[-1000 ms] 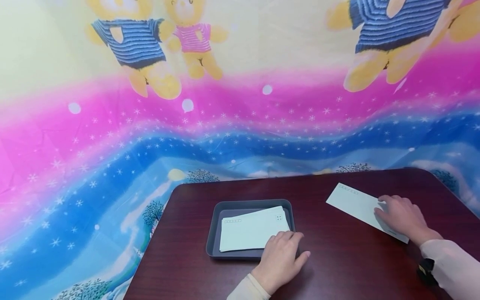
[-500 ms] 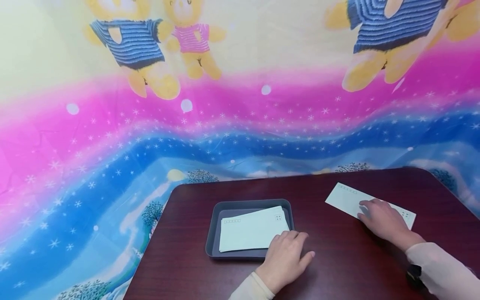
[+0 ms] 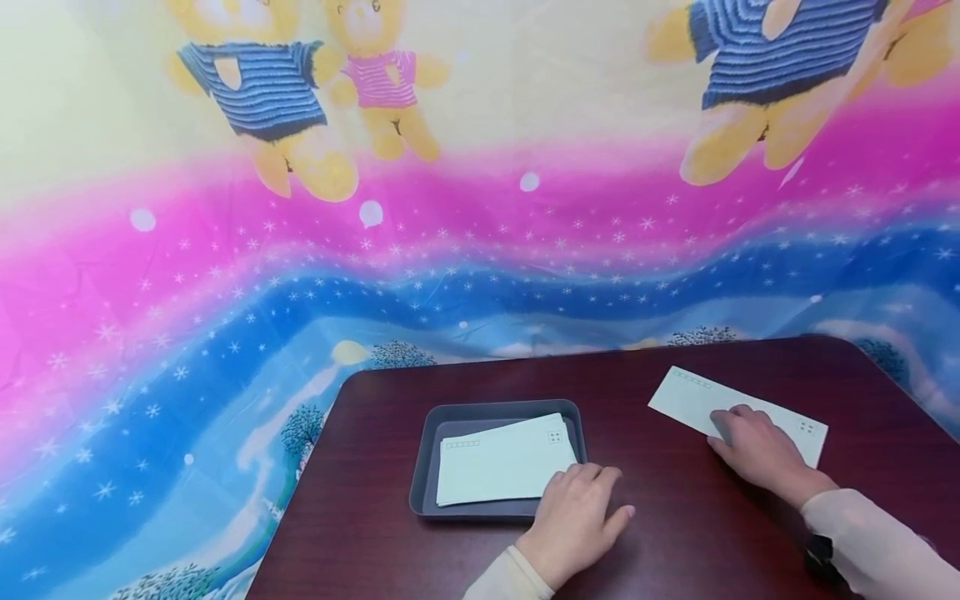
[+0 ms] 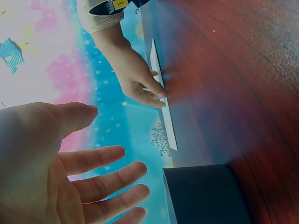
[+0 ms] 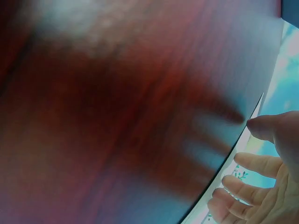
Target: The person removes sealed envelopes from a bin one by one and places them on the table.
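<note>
The right hand [image 3: 759, 450] touches a white envelope [image 3: 693, 404] on the tabletop [image 3: 622, 383], fingers spread. It lies at three o'clock from the gray tray [image 3: 424, 467]. The left hand [image 3: 573, 517], fingers wide, is near the tray's four o'clock corner.

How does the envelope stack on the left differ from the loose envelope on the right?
Place: the envelope stack lies in the gray tray; the loose envelope lies on the table.
Number: the stack shows several edges; the loose envelope looks single.
Slant: the stack's right end points away from the person; the loose envelope's left end does.
Shared: both are pale, with printed boxes at the left and a stamp square at the right.
</note>
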Demonstrator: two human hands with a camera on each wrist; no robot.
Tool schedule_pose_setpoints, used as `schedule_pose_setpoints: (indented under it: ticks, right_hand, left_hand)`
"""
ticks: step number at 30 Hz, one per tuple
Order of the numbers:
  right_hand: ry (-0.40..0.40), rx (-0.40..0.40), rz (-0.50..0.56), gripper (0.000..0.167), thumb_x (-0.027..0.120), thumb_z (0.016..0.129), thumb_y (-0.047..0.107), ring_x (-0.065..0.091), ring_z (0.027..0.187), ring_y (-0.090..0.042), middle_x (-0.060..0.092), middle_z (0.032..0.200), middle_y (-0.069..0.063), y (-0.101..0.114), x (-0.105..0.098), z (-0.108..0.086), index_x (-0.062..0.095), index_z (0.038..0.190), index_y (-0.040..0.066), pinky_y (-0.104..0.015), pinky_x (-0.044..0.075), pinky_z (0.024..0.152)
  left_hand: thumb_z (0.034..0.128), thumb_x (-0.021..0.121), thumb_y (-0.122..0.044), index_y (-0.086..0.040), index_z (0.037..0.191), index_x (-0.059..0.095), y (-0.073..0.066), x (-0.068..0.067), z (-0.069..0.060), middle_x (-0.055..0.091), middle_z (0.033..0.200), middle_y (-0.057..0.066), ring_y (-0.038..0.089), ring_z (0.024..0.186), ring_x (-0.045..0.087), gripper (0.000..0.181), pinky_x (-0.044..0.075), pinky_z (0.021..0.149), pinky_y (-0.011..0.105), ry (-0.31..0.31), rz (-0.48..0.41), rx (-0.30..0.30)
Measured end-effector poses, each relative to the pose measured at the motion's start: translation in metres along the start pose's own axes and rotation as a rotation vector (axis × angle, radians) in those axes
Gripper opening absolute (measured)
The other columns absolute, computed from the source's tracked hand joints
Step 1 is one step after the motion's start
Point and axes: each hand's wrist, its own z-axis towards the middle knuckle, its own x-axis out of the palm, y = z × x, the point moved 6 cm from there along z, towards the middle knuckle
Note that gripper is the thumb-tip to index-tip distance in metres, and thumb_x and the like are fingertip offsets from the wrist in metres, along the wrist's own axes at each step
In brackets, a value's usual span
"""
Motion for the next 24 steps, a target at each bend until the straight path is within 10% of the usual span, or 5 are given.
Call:
schedule_pose_setpoints:
  ticks: [24]
  right_hand:
    - [0.005,0.021,0.01,0.05,0.07,0.092,0.023,0.06,0.107,-0.052,0.061,0.121,-0.036,-0.021,0.0,0.002,0.06,0.124,-0.014,-0.064,0.05,0.084]
  left_hand:
    - [0.0948,0.065,-0.048,-0.025,0.119,0.069,-0.017,0.005,0.007,0.072,0.109,-0.011,0.005,0.098,0.066,0.033,0.049,0.075,0.02,0.009,0.014,0.03]
